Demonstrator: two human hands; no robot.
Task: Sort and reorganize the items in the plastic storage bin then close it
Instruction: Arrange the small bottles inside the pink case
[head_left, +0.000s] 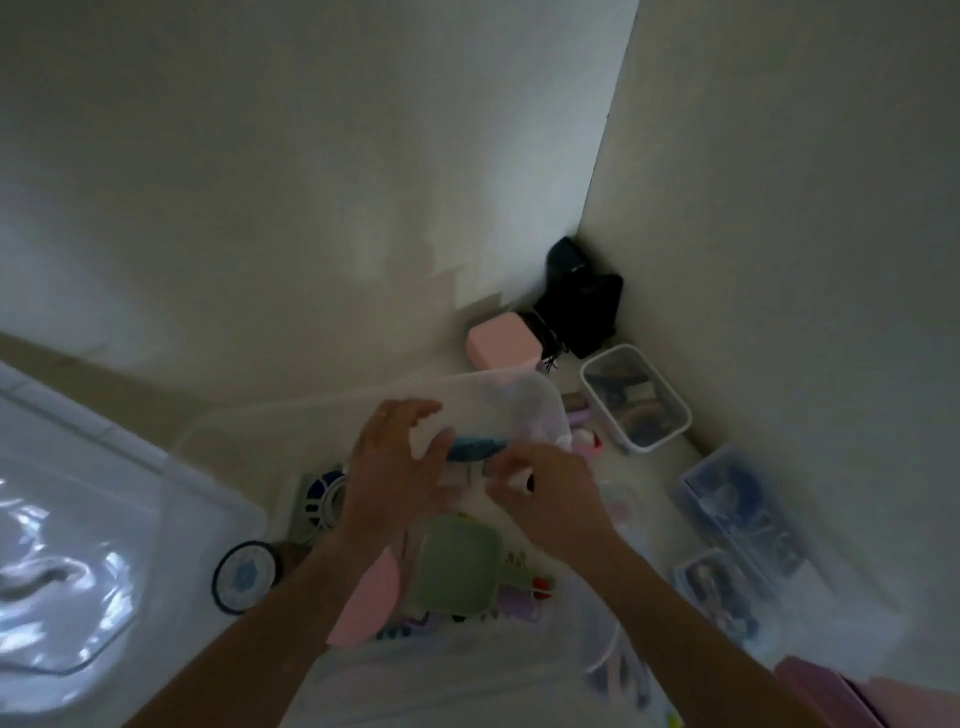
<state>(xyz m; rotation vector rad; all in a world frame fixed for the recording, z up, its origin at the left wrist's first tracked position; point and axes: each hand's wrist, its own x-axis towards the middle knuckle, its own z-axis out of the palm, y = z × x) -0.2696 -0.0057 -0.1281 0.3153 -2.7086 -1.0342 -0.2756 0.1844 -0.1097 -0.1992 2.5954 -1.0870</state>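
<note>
Both hands (395, 467) above cluttered bin (311, 415)

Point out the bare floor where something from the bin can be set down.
Bare floor lies between the clear plastic bin, the small white-rimmed tub and the flat clear cases. The corner by the pink box and black bag is crowded. Both hands, left and right, work over the bin.

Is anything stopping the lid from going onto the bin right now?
Yes. Both hands, the left hand and right hand, are over the open storage bin, handling a blue item above it. The lid lies off to the left. Blur hides whether the contents rise above the rim.
</note>
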